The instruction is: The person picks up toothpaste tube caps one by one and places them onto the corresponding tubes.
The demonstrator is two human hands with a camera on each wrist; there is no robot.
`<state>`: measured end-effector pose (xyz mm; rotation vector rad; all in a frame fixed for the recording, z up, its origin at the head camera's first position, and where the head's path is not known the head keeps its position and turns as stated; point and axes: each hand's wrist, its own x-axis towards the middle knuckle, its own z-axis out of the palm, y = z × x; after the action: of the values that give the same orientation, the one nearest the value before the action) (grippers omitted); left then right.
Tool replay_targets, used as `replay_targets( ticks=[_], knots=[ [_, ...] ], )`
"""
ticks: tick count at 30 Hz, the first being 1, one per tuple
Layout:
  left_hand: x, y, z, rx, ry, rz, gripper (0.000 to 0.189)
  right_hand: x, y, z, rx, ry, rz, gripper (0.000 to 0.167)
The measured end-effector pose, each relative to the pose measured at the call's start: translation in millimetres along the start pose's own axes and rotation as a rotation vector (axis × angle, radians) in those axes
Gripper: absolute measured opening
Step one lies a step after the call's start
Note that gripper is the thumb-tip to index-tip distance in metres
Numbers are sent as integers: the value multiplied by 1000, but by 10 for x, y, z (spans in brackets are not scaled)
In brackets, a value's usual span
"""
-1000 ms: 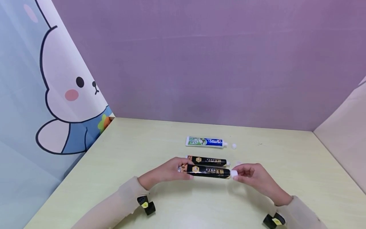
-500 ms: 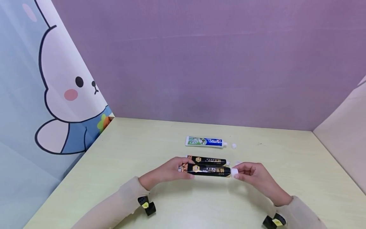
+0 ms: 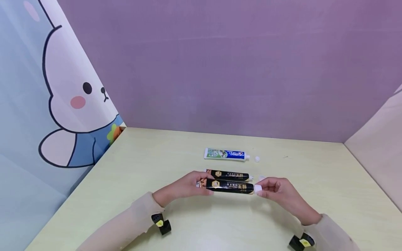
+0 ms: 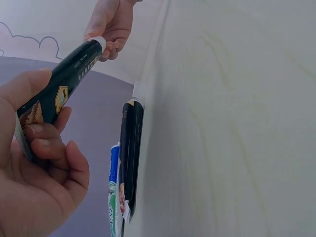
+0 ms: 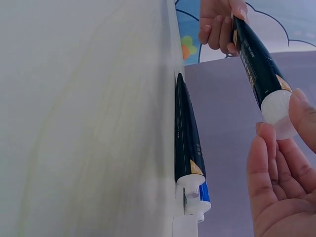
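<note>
Both ends held: my left hand (image 3: pixel 188 187) grips the tail of the black tube (image 3: pixel 230 186), raised above the table (image 3: pixel 157 155), long axis left to right; my right hand (image 3: pixel 277 189), nearer the white cap (image 3: pixel 257 188), pinches it.

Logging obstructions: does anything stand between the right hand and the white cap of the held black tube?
Nothing visible: the right hand pinches the white cap of the black tube in the left hand. The other black tube lies on the table beyond, not between them.
</note>
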<state>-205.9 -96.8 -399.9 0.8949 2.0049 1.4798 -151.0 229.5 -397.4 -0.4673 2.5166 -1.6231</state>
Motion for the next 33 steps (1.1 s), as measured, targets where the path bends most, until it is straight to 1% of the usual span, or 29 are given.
replay_targets(
  ticks=[5, 9, 13, 19, 22, 26, 28, 29, 31, 33],
  knots=[
    [21, -4, 7, -20, -14, 17, 30, -9, 6, -27, 11, -33, 3, 25],
    [23, 4, 14, -13, -8, 9, 31, -10, 14, -35, 20, -50, 4, 24],
    [17, -4, 10, 16, 4, 0, 29, -8, 31, -29, 29, -43, 4, 26],
    [10, 15, 2, 71, 22, -2, 26, -14, 52, -23, 42, -23, -62, 26],
    [16, 14, 1, 80, 25, 0, 26, -19, 54, -27, 42, -15, -52, 27],
    [18, 11, -2, 82, 33, -8, 29, -29, 50, -37, 44, -32, -43, 30],
    [14, 15, -4, 77, 40, -17, 31, -36, 59, -37, 45, -35, -73, 30],
    [13, 15, -5, 73, 40, -19, 31, -39, 66, -36, 42, -29, -101, 32],
    [10, 14, -4, 61, 39, -23, 32, -40, 82, -33, 38, -2, -176, 34],
    [7, 8, -5, 53, 35, -26, 33, -37, 94, -27, 29, 32, -267, 39]
  ],
)
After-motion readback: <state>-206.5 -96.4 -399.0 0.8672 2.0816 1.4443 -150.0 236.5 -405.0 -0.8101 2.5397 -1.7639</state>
